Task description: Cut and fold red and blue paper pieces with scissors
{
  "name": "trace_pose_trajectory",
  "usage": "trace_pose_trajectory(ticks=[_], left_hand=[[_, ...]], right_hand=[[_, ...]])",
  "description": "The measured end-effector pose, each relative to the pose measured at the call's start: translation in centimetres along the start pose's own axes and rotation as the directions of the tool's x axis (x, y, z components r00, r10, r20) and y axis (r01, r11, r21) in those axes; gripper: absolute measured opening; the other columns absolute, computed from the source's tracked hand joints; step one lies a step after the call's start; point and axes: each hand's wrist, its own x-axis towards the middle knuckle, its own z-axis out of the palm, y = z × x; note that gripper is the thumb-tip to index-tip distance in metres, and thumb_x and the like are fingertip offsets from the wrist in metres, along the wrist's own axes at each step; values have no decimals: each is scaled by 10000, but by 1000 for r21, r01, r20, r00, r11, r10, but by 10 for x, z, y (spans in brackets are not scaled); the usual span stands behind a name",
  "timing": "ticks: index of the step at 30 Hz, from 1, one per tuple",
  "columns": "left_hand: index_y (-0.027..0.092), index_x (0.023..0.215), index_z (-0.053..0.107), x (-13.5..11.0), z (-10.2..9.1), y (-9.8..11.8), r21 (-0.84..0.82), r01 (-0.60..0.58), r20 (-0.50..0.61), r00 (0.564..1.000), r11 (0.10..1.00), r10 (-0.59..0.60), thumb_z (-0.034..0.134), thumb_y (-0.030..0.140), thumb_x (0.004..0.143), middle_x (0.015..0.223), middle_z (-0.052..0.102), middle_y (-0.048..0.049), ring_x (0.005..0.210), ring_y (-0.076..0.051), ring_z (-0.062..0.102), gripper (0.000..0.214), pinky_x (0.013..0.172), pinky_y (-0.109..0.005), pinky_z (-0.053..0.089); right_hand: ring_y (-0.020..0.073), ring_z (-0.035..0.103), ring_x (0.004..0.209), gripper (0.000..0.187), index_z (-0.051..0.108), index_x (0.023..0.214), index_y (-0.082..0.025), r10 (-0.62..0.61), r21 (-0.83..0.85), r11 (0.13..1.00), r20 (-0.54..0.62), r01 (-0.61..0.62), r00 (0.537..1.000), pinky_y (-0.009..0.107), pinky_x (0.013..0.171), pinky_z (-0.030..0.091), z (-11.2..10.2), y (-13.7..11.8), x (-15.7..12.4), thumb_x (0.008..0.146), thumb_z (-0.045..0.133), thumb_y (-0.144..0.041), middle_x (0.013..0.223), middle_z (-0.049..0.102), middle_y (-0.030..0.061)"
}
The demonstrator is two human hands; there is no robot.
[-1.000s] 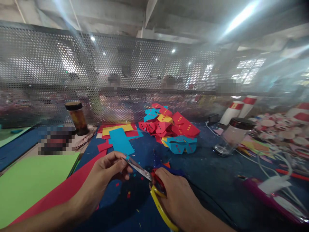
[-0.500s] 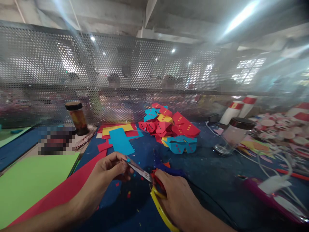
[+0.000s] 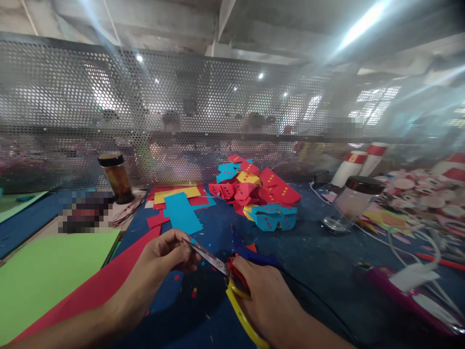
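Observation:
My right hand (image 3: 269, 300) grips scissors (image 3: 221, 271) with red and yellow handles, the blades pointing left toward my left hand. My left hand (image 3: 160, 264) pinches a tiny blue paper scrap (image 3: 192, 241) right at the blade tips. Both hands hover low over the dark blue table (image 3: 312, 261), which is littered with small paper bits. A blue paper offcut (image 3: 250, 253) lies just behind my right hand.
A heap of folded red, blue and yellow paper pieces (image 3: 257, 191) sits mid-table, flat coloured sheets (image 3: 178, 206) to its left. Green sheet (image 3: 47, 271) and red sheet (image 3: 90, 291) lie at left. A brown jar (image 3: 116, 177), a clear jar (image 3: 345, 203), cables and a perforated screen with people behind it surround.
My hands and the scissors have barely shifted; my right hand has slid slightly down and right.

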Motion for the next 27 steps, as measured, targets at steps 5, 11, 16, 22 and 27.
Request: trace_pose_trajectory(ticks=[5, 11, 16, 22, 27], left_hand=[[193, 747, 637, 0, 0, 0, -1, 2, 5, 1000, 1000, -2, 711, 365, 785, 703, 669, 18, 649, -131, 617, 191, 658, -251, 487], [193, 734, 627, 0, 1, 1, -9, 17, -3, 1000, 1000, -17, 734, 373, 759, 690, 678, 18, 635, -132, 621, 211, 646, -249, 491], [195, 750, 622, 1, -1, -1, -28, 21, 0, 1000, 999, -21, 733, 366, 766, 696, 686, 17, 638, -131, 627, 204, 648, -245, 494], [189, 740, 626, 1, 0, 0, -12, 14, 3, 1000, 1000, -14, 733, 364, 761, 699, 680, 14, 641, -132, 624, 206, 649, -247, 493], [192, 734, 620, -1, 1, 3, -12, 11, 0, 1000, 1000, -11, 715, 356, 781, 695, 674, 13, 641, -135, 618, 195, 647, -248, 489]], right_hand=[[160, 574, 575, 54, 506, 784, -225, 6, -16, 1000, -8, -6, 1000, 276, 517, 258, -2, -2, 0, 809, 546, -252, 682, 647, -12], [155, 584, 575, 79, 498, 782, -225, 6, -18, 1000, 13, -5, 1000, 273, 513, 267, -2, -1, 2, 835, 531, -272, 677, 646, -16], [159, 593, 594, 81, 505, 796, -222, -9, -18, 1000, 6, 9, 1000, 274, 525, 285, -1, 0, 2, 840, 536, -282, 703, 654, -11], [151, 573, 565, 80, 502, 774, -221, 8, -10, 1000, 8, -8, 1000, 269, 508, 278, -2, -2, 1, 828, 537, -268, 686, 648, -12], [154, 577, 580, 81, 497, 774, -219, 2, -5, 1000, 5, -2, 1000, 268, 518, 290, -3, -3, -1, 833, 529, -264, 691, 650, -7]])
